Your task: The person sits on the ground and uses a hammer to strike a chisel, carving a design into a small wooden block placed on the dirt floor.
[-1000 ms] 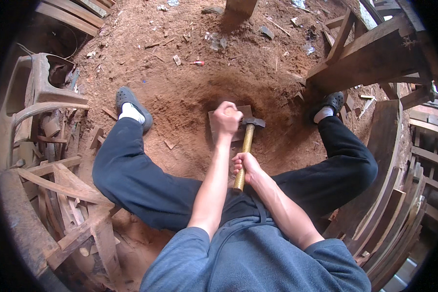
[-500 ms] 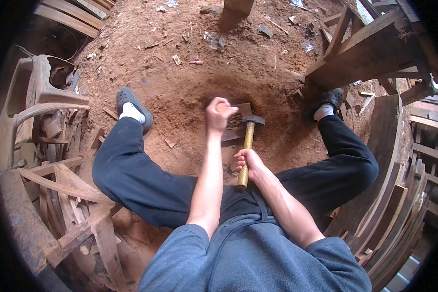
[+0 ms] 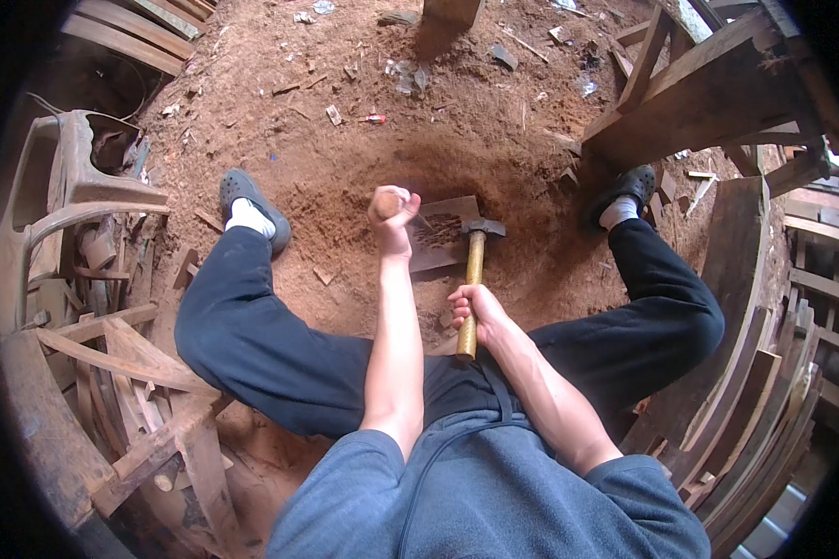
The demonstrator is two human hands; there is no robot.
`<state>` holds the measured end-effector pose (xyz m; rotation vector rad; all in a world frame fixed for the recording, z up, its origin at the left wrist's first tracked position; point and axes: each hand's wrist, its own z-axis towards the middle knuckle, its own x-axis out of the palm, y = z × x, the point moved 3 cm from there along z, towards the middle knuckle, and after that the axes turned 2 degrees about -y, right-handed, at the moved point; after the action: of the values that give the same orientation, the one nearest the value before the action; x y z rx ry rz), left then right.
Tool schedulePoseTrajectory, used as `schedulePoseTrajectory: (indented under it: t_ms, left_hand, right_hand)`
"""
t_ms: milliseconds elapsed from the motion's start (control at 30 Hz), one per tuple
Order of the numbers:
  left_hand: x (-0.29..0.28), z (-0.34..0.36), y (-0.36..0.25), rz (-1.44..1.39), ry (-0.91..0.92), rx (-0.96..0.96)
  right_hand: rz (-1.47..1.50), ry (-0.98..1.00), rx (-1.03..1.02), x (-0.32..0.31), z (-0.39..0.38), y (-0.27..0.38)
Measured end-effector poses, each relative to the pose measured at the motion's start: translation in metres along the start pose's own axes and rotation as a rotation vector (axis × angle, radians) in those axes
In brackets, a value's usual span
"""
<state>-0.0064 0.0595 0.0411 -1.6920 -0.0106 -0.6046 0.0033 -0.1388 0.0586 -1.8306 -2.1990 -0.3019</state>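
In my left hand [image 3: 393, 222], closed in a fist, is a chisel [image 3: 389, 204]; its round wooden handle end faces up, and a thin part of its shaft shows beside the fist. My right hand [image 3: 478, 315] grips a hammer [image 3: 475, 263] low on its yellow patterned handle. The hammer's dark metal head is over the right side of a brown wooden board [image 3: 457, 207]. That board lies on the ground between my legs, with a rough carved pattern across its middle. My left fist is at the board's left side, above it.
A worn brown chair [image 3: 93, 200] stands at the left, above wooden frame pieces [image 3: 149, 373]. Stacked planks [image 3: 736, 410] line the right side, below a heavy timber frame [image 3: 699, 102]. Wood chips and litter [image 3: 405, 76] scatter over the reddish, sawdust-covered ground [image 3: 317, 149].
My left hand has shifted left with the chisel, uncovering more of the carved board. The right hand and hammer stay almost where they were.
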Motion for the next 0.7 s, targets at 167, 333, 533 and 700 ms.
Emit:
schedulePoseTrajectory:
  t_ms: [167, 333, 533, 700]
  left_hand:
    - [0.007, 0.013, -0.026, 0.110, 0.087, 0.141]
    - [0.011, 0.000, -0.018, 0.252, 0.112, 0.115]
    - [0.015, -0.010, 0.010, 0.164, 0.139, 0.024]
    - [0.018, -0.007, 0.020, 0.200, 0.156, 0.028]
  right_hand:
    - [0.005, -0.005, 0.003, 0.000, 0.004, 0.000]
    - [0.018, -0.031, 0.001, -0.001, 0.006, 0.001]
    - [0.006, -0.024, -0.016, 0.002, 0.002, 0.001]
    - [0.010, -0.007, -0.012, 0.005, 0.001, 0.003]
